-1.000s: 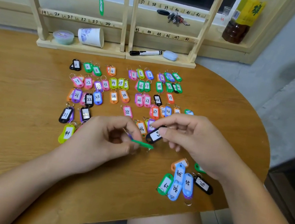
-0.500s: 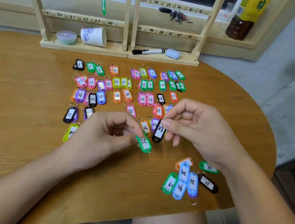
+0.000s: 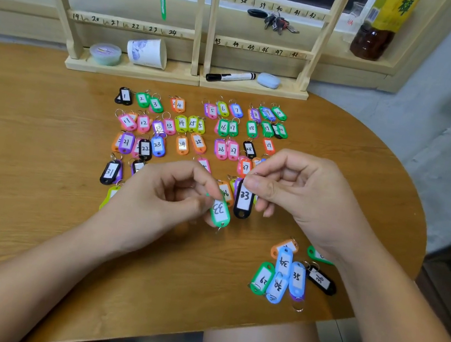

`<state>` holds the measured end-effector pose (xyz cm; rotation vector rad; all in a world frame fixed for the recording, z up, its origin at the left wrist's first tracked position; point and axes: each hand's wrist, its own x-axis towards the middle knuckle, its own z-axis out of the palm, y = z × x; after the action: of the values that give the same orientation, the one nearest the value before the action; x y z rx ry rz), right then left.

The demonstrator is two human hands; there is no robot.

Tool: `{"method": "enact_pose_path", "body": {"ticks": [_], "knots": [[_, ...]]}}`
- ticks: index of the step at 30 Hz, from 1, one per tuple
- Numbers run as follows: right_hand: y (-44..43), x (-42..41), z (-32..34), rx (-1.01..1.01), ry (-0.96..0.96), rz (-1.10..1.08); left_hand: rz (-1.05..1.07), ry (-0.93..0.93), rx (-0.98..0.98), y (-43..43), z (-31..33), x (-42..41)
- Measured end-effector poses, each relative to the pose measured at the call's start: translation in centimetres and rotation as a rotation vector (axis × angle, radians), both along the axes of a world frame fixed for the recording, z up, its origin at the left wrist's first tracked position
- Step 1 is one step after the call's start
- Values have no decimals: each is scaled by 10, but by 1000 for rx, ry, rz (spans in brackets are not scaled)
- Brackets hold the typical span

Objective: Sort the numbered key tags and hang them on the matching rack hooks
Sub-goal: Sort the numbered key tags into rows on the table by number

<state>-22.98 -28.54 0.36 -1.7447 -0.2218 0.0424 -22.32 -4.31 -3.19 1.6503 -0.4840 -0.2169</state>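
**Left hand** (image 3: 165, 199): thumb and fingertips pinch the green tag 33 (image 3: 220, 213), well in front of the rack (image 3: 199, 15).

**Right hand** (image 3: 304, 196): pinches the black tag 33 (image 3: 244, 199) by its ring end, label upright, just beside the green one (apparently a matching pair under comparison).

**Sorted rows** (image 3: 184, 124): most tags lie face up on the table (image 3: 23, 165) in front of the rack. They run in rough number order from 1 into the thirties, many doubled by number.

**Unsorted heap** (image 3: 287, 275): a handful of tags farther from the rack, toward its right end. 29, 34, 35 and 36 are readable.

**Rack:** numbered hooks run along its rails. Only one hung tag (image 3: 163, 6) shows, green, under 18. A bunch of keys (image 3: 277, 23) shows below 39 and 40; whether it hangs there or lies behind, I cannot tell.

**Progress, as judged:** sorting is nearly finished and hanging has barely begun.

**Containers:**
- The paper cup (image 3: 147, 52) lies on its side on the rack's base, contents not visible.
- The small tub (image 3: 105, 53) sits beside it with its lid on, contents hidden.
- The bottle (image 3: 379, 26) stands right of the rack, with dark liquid in its lower part.

**Loose on the rack's base:** marker (image 3: 230, 76).
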Motion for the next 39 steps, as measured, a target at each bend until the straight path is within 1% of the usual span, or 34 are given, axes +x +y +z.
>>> {"method": "enact_pose_path", "body": {"ticks": [6, 8, 11, 14, 17, 21, 26, 28, 34, 39], "knots": [[2, 1, 1, 0, -20, 4, 6, 0, -22, 1, 1, 1], [0, 5, -1, -13, -46, -37, 19, 0, -49, 5, 3, 4], [-3, 16, -7, -1, -105, -148, 106, -25, -60, 13, 9, 10], [-1, 28, -12, 26, -108, -205, 189, -29, -55, 24, 13, 18], [7, 43, -16, 0, -87, -210, 281, -25, -25, 36, 9, 30], [27, 64, -18, -23, -39, -165, 381, -4, -8, 51, 11, 43], [60, 91, -21, -152, -27, -117, 495, -3, 29, 69, 13, 57], [73, 100, -26, -241, -16, -90, 520, -13, 27, 72, 16, 57], [111, 111, -40, -498, 3, -28, 489, 36, 31, 76, 19, 59], [122, 109, -44, -588, 28, -17, 463, 88, 64, 78, 19, 59]]}}
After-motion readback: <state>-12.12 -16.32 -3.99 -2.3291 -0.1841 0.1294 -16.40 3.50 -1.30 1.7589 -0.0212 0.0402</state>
